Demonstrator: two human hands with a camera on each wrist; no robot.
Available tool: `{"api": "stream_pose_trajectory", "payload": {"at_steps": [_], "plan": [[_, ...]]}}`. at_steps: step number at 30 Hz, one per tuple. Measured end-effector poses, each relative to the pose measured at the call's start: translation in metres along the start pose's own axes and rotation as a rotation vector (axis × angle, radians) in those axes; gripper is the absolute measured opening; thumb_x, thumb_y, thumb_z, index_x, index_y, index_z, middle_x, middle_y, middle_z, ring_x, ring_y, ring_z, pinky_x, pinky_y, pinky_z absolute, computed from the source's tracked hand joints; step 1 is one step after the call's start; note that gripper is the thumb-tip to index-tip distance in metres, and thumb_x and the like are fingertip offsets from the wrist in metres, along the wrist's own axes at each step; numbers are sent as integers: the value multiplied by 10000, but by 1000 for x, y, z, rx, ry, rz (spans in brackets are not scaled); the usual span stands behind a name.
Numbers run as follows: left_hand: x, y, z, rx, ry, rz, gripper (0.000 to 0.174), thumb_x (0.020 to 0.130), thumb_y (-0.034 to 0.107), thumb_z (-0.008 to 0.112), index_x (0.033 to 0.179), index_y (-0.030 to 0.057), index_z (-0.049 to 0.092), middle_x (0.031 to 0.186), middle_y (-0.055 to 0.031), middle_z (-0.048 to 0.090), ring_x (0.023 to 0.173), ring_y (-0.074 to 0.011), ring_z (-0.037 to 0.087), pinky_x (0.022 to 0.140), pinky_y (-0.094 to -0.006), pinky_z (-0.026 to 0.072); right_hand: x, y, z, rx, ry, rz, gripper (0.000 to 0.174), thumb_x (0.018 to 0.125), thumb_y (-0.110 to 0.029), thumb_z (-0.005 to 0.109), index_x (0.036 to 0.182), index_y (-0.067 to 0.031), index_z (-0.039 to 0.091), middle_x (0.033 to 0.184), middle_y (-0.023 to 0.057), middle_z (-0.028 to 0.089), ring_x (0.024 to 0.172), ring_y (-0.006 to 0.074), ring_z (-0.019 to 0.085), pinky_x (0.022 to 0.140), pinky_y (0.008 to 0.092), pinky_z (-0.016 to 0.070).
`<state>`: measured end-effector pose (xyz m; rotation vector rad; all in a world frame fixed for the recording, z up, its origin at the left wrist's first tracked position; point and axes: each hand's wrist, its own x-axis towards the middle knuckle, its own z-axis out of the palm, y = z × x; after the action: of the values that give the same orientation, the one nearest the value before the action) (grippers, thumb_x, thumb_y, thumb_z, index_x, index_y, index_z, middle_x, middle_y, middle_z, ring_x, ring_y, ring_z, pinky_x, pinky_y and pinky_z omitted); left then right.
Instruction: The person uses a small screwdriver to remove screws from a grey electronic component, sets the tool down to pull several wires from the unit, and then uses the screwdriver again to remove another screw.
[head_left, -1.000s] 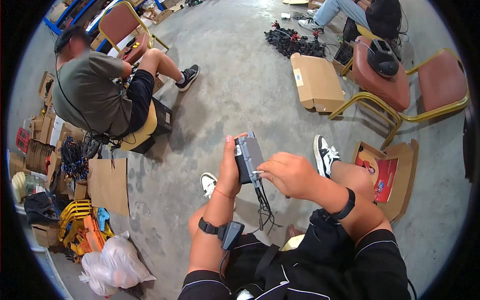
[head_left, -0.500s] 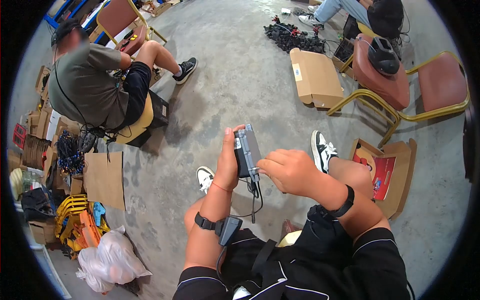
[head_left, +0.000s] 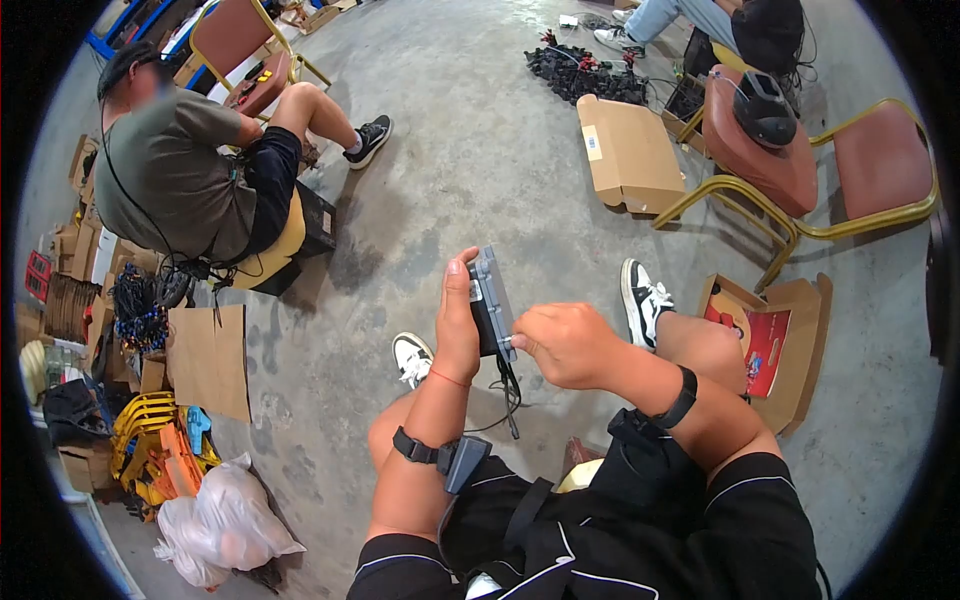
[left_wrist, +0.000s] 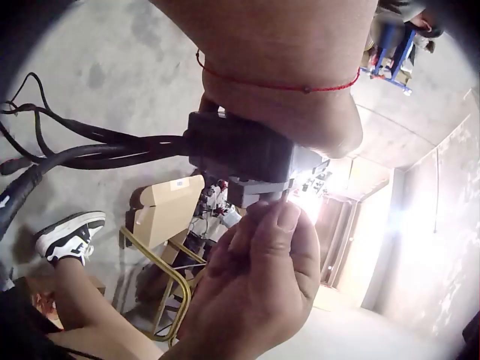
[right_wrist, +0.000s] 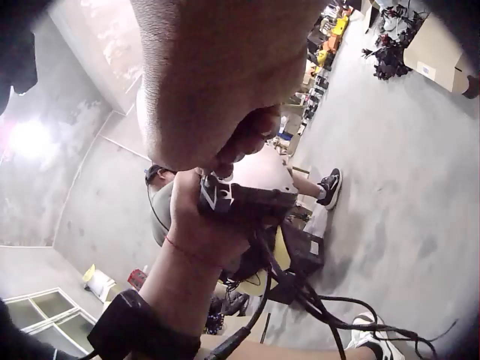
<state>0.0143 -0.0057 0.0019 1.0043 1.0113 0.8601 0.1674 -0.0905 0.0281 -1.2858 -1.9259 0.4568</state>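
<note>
- Over the gray floor (head_left: 430,190), the gray and black box (head_left: 494,308) is up between the two hands, a bit tilted.
- The left hand (head_left: 459,325) grips the box, with its thumb flat along the black side.
- The right hand (head_left: 568,343) pinches a small thin bit (left_wrist: 286,196) at the box's edge; I can't tell what it is.
- Black wires (head_left: 509,390) hang from the box's near end.
- To do it well, I think: keep the box very still, move the bit slowly and straight, and don't let the wires tug.
</note>
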Motion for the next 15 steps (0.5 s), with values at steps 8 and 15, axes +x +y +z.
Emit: {"api": "stream_pose_trajectory", "payload": {"at_steps": [8,15], "plan": [[-7,2,-3,72,-37,117,551,1055,494,334,1372,71,488,1156,-16,523,965,-101,472,875,-251,411,-3,1,6,232,-72,187,145,915,-178,636,883,-37,643,761,164,651,738,378,644,612,454,493],[-17,13,3,150,-1,355,652,1002,575,397,1393,56,453,1224,-67,515,1029,-133,495,906,-280,420,-4,3,11,510,-185,475,205,946,-192,605,894,-12,686,786,153,678,710,271,640,662,386,493]]}}
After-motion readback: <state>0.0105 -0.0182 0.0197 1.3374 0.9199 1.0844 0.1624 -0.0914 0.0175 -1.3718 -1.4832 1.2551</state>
